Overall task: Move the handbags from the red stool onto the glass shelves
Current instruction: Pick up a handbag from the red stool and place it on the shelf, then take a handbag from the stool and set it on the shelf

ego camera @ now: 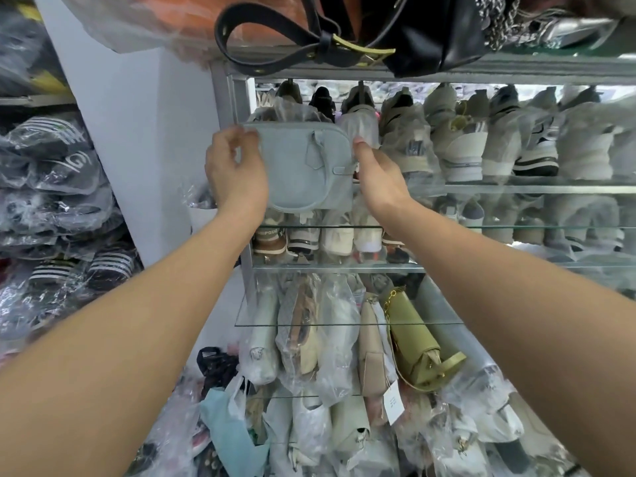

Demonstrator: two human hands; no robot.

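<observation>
A pale blue-grey handbag with a small handle is held up at the left end of the glass shelves, in front of wrapped shoes. My left hand grips its left edge, fingers curled over the top corner. My right hand presses against its right side, thumb up near the top corner. Whether the bag rests on the glass I cannot tell. The red stool is out of view.
A black handbag with a belt-like strap hangs over the top shelf. An olive handbag and several wrapped bags fill the lower shelves. Bagged sandals are stacked at left beside a white pillar.
</observation>
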